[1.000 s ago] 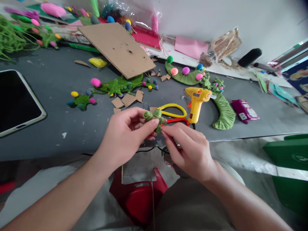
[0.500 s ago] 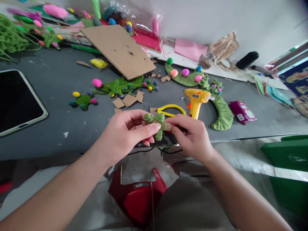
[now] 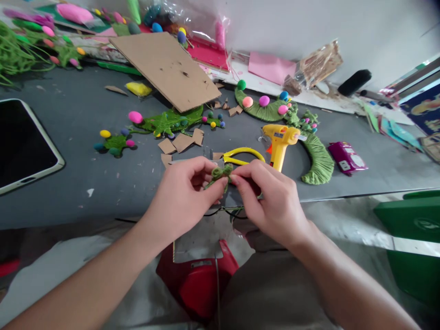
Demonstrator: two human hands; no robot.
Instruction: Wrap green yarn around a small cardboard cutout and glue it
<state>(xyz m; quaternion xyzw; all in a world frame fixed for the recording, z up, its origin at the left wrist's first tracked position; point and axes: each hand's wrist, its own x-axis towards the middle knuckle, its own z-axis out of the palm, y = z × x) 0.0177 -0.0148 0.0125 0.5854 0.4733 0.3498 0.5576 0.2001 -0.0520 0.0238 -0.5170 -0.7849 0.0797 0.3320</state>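
Between my two hands, over the front edge of the table, is a small star shape wrapped in green yarn (image 3: 220, 173). My left hand (image 3: 184, 195) pinches it between thumb and fingers. On its other side the thumb and fingertips of my right hand (image 3: 270, 197) are pinched at the star's edge. Fingers cover much of the star. Just beyond lie scissors with yellow handles (image 3: 244, 153) and a yellow glue gun (image 3: 280, 142). Behind them is a yarn-wrapped crescent (image 3: 318, 160) with coloured pompoms along its upper part.
A phone (image 3: 25, 142) lies at the left. Cardboard scraps (image 3: 182, 142), a cardboard sheet (image 3: 168, 68) and a pompom-trimmed star (image 3: 115, 144) are on the grey table (image 3: 82, 183). A purple packet (image 3: 347, 158) sits at the right. Below are a red stool (image 3: 199, 288) and a green bin (image 3: 412, 220).
The star has tilted in my fingers, so its lower arm no longer shows. My right fingertips have shifted slightly left, closer to my left thumb.
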